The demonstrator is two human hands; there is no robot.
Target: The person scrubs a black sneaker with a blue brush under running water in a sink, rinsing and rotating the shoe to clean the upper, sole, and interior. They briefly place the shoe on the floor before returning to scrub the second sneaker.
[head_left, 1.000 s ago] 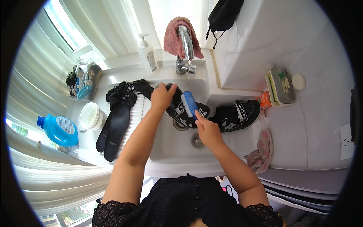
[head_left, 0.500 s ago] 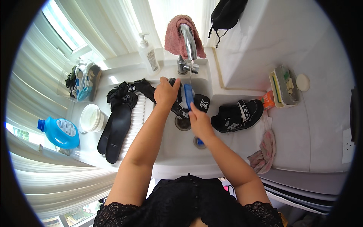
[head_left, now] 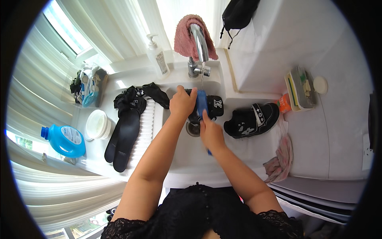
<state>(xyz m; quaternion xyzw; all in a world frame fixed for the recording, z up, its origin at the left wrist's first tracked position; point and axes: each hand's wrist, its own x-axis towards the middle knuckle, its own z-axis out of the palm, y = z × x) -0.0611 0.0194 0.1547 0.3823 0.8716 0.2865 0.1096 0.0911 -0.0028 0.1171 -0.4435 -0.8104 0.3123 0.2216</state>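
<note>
My left hand point(head_left: 183, 104) is closed around one end of a black shoe point(head_left: 215, 106) with a white emblem, held over the sink basin point(head_left: 179, 159). In my right hand point(head_left: 212, 133) is a blue scrubbing brush point(head_left: 201, 104), its head pressed against the shoe. A thin stream of water falls from the chrome faucet point(head_left: 200, 42) close to the brush. The matching black shoe point(head_left: 252, 122), with white trim on its strap, lies in the right part of the sink. My hands and the brush hide much of the held shoe. A drain point(head_left: 193, 128) shows below it.
Left on the ribbed washboard point(head_left: 146, 123) lie black insoles point(head_left: 126, 137) and black cloth point(head_left: 129, 99). Beyond are a white tub point(head_left: 97, 124), a blue detergent bottle point(head_left: 65, 140) and a pump bottle point(head_left: 158, 59). Pink cloth point(head_left: 186, 38) drapes the faucet; a rag point(head_left: 280, 161) hangs right.
The held shoe has turned slightly and shifted a little right with my left hand. The brush has moved slightly along it, and my right hand is a bit lower relative to the shoe.
</note>
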